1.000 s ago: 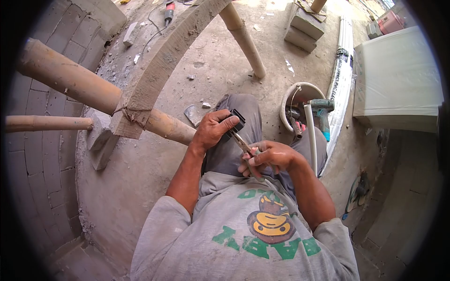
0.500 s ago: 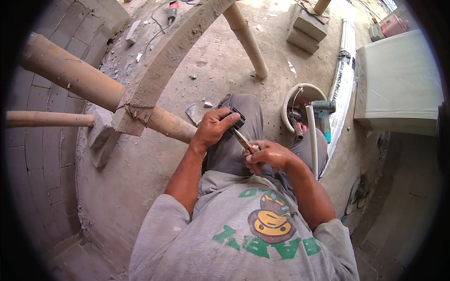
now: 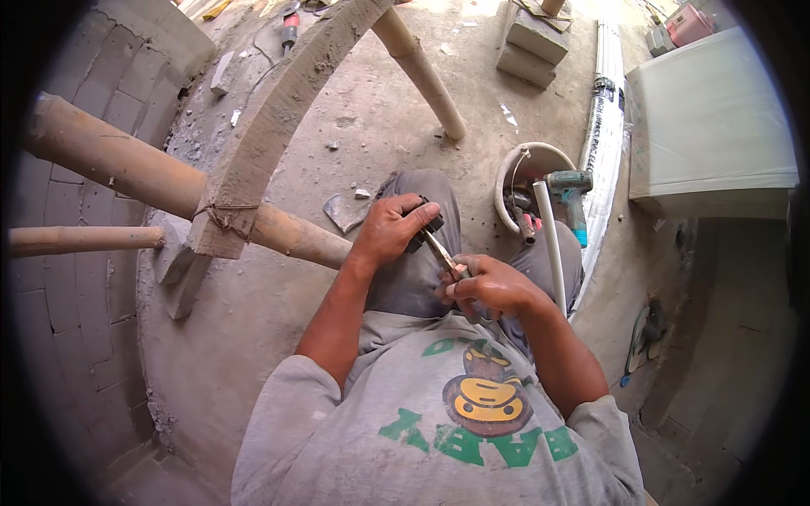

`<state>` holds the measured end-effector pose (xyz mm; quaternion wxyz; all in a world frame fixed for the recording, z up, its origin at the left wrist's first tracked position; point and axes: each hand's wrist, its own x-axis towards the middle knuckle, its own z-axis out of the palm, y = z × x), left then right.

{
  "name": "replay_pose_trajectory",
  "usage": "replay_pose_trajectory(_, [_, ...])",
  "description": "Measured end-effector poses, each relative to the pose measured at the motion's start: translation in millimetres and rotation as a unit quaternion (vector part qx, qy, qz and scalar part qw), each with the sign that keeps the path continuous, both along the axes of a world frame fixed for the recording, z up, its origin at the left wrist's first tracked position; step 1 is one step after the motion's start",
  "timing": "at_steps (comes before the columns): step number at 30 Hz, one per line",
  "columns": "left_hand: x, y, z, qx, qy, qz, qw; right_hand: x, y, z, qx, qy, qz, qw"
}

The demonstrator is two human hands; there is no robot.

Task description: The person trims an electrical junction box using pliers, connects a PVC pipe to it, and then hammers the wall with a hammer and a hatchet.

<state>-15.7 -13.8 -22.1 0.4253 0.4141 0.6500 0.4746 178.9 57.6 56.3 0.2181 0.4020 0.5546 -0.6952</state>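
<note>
My left hand (image 3: 390,229) is closed around a small black plastic box-like piece (image 3: 431,223), thumb on its near top edge. Much of the piece is hidden by the fingers, so I cannot tell its exact kind. In my right hand (image 3: 494,285) is a pair of pliers (image 3: 440,252), gripped by the handles. The slim metal jaws point up and left and meet the lower side of the black piece. Whether the jaws clamp a part of it is too small to tell. Both hands are above my lap, over the grey trousers (image 3: 411,289).
Bamboo poles (image 3: 299,236) and a curved wooden plank (image 3: 274,118) stand at the left. By my right knee are a bucket (image 3: 506,181) of tools, a teal cordless drill (image 3: 570,190) and a white pipe (image 3: 550,244). Concrete blocks (image 3: 533,46) and a wrapped white box (image 3: 713,118) lie beyond.
The camera view has shifted slightly, moving the surroundings a little left. My hands keep hold of the black piece and the pliers, with the pliers' angle almost the same.
</note>
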Motion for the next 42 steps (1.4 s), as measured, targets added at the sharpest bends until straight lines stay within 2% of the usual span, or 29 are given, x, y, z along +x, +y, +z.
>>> replay_pose_trajectory(3, [-3.2,-4.2,-0.1,0.027,0.010,-0.003,1.000,2.2,3.7,-9.9,0.012,0.020,0.037,0.999])
replay_pose_trajectory(4, [-2.8,-5.4,-1.1,0.034,0.021,-0.006,0.999,7.0,3.3,-24.1,0.118,0.058,0.073,0.989])
replay_pose_trajectory(6, [-1.4,-7.4,5.1,0.026,-0.001,-0.003,1.000,13.9,1.0,-47.6,0.324,0.131,0.139,0.926])
replay_pose_trajectory(9, [-2.3,-8.3,6.5,0.025,-0.007,0.000,1.000,16.4,6.7,-36.6,0.246,0.114,0.124,0.954])
replay_pose_trajectory(12, [-3.8,-9.8,2.1,0.029,0.010,0.000,1.000,5.4,12.2,-10.8,0.052,0.028,0.106,0.993])
replay_pose_trajectory(18, [-8.2,-16.1,0.2,0.049,-0.022,-0.002,0.999,1.4,7.2,-27.0,-0.085,0.042,0.055,0.994])
replay_pose_trajectory(21, [-8.2,-18.3,-3.8,0.047,-0.051,0.001,0.998,6.5,0.1,-49.6,-0.176,0.092,-0.022,0.980])
replay_pose_trajectory(27, [-14.0,-21.3,-7.3,0.050,-0.107,-0.003,0.993,0.8,8.0,-55.4,-0.191,0.136,0.016,0.972])
replay_pose_trajectory(30, [-15.9,-21.8,-6.5,0.070,-0.122,-0.009,0.990,-1.1,6.7,-64.7,-0.256,0.172,-0.001,0.951])
replay_pose_trajectory(33, [-15.6,-23.1,-6.7,0.065,-0.124,-0.007,0.990,-3.8,0.0,-68.9,-0.265,0.170,-0.035,0.948])
replay_pose_trajectory(36, [-12.1,-19.2,-7.1,0.067,-0.092,0.011,0.993,-3.1,-1.0,-52.8,-0.089,0.121,0.002,0.989])
replay_pose_trajectory(37, [-9.8,-17.1,-5.0,0.070,-0.075,0.017,0.995,-2.8,-4.9,-44.8,0.102,0.088,0.065,0.989])
replay_pose_trajectory(38, [-5.0,-15.0,0.3,0.048,-0.061,0.033,0.996,-2.1,-12.5,-35.1,0.289,0.050,0.124,0.948])
replay_pose_trajectory(39, [1.9,-10.2,11.7,0.028,-0.047,0.046,0.997,-0.8,-18.2,-26.5,0.465,0.008,0.176,0.867])
replay_pose_trajectory(42, [12.8,3.3,9.7,-0.016,0.050,0.057,0.997,4.9,-27.7,-7.8,0.665,-0.025,0.229,0.711])
